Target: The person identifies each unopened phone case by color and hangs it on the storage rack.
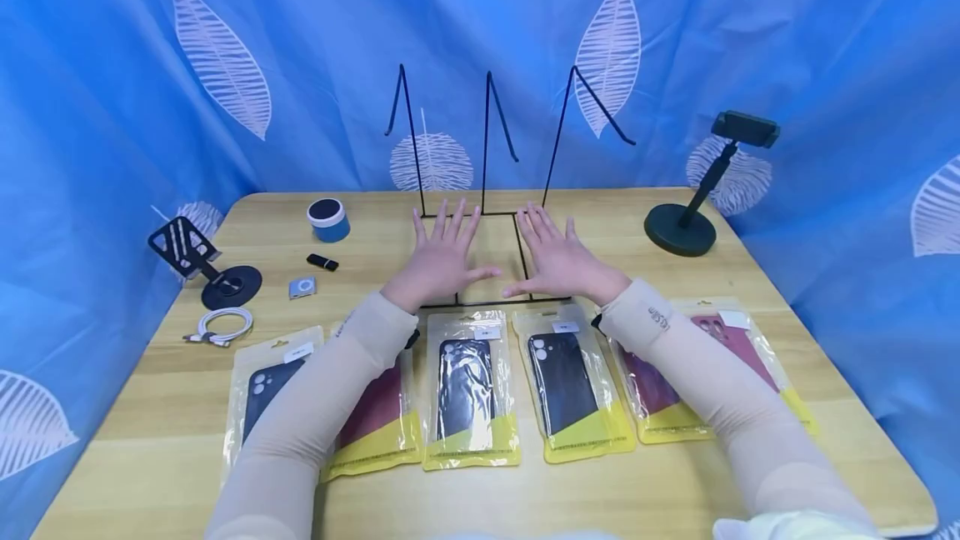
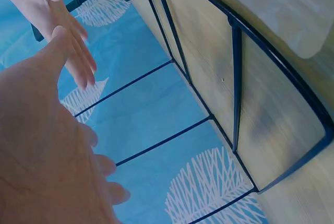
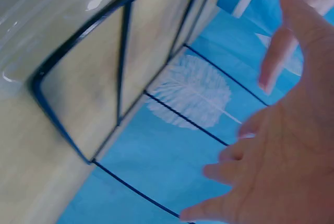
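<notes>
A black wire rack (image 1: 486,144) with three tall bent prongs stands at the back of the table. My left hand (image 1: 438,261), fingers spread and holding nothing, is over the left part of its base. Beside it, my right hand (image 1: 562,261) is spread over the right part, also holding nothing; the thumbs point toward each other with a small gap. In the left wrist view, the base frame (image 2: 237,78) lies beyond the left palm. The right wrist view shows the right fingers (image 3: 224,173) apart from the wire. Contact between hands and rack cannot be confirmed.
Several bagged phone cases, including a black one (image 1: 465,390) and a dark red one (image 1: 375,411), line the front, partly under my sleeves. To the left are a phone stand (image 1: 232,286), a white cable (image 1: 243,319) and a blue jar (image 1: 330,227). Another stand (image 1: 678,230) is right.
</notes>
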`<state>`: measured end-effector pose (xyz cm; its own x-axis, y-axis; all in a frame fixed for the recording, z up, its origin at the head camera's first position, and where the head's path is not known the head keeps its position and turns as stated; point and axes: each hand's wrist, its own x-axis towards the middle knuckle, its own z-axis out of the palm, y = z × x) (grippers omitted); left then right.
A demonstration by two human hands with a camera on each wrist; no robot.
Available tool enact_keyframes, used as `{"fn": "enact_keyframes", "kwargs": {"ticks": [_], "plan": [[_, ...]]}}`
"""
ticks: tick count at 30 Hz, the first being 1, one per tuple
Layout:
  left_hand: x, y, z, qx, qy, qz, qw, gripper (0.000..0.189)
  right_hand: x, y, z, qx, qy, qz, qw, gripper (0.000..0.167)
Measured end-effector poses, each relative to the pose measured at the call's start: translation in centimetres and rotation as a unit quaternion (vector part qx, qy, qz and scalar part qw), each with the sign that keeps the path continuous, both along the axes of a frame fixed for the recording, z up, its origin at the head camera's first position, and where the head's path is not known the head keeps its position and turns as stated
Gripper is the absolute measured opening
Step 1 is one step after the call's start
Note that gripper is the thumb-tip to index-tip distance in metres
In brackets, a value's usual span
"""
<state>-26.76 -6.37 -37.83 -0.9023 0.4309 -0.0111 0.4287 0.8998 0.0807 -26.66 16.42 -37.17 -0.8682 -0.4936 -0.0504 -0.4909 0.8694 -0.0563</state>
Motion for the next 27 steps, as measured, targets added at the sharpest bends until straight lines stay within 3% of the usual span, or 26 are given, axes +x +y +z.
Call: {"fn": "enact_keyframes", "kwargs": {"ticks": [3, 8, 12, 14, 17, 21, 24, 27], "plan": [[0.2, -1.2, 0.3, 0.003, -0.047, -0.007, 0.9988, 0.102, 1.1, 1.1, 1.6, 0.002, -0.019, 0.000, 0.9998, 0.111], [0.6, -4.1, 0.5, -0.001, -0.150, -0.012, 0.9886, 0.094, 4.2, 5.7, 4.3, -0.008, -0.040, -0.030, 0.9987, 0.064], [0.6, -6.1, 0.2, 0.006, -0.189, -0.010, 0.9819, 0.095, 6.9, 10.9, 5.8, -0.026, -0.032, -0.080, 0.9960, 0.028], [0.5, -6.8, -0.1, 0.014, -0.203, -0.005, 0.9792, 0.098, 7.9, 13.7, 6.2, -0.027, -0.033, -0.114, 0.9925, 0.020], [0.5, -7.6, -0.5, 0.027, -0.222, 0.004, 0.9746, 0.103, 9.0, 17.8, 6.0, -0.013, -0.056, -0.168, 0.9842, 0.020], [0.5, -8.2, -0.9, 0.027, -0.243, 0.009, 0.9697, 0.106, 9.8, 22.9, 4.4, 0.028, -0.113, -0.226, 0.9670, 0.048], [0.5, -8.5, -1.1, 0.023, -0.253, 0.013, 0.9671, 0.106, 9.9, 25.5, 2.7, 0.040, -0.181, -0.270, 0.9449, 0.064], [0.5, -8.6, -1.4, 0.027, -0.257, 0.016, 0.9660, 0.103, 9.9, 27.2, 0.9, 0.025, -0.244, -0.317, 0.9161, 0.078]]}}
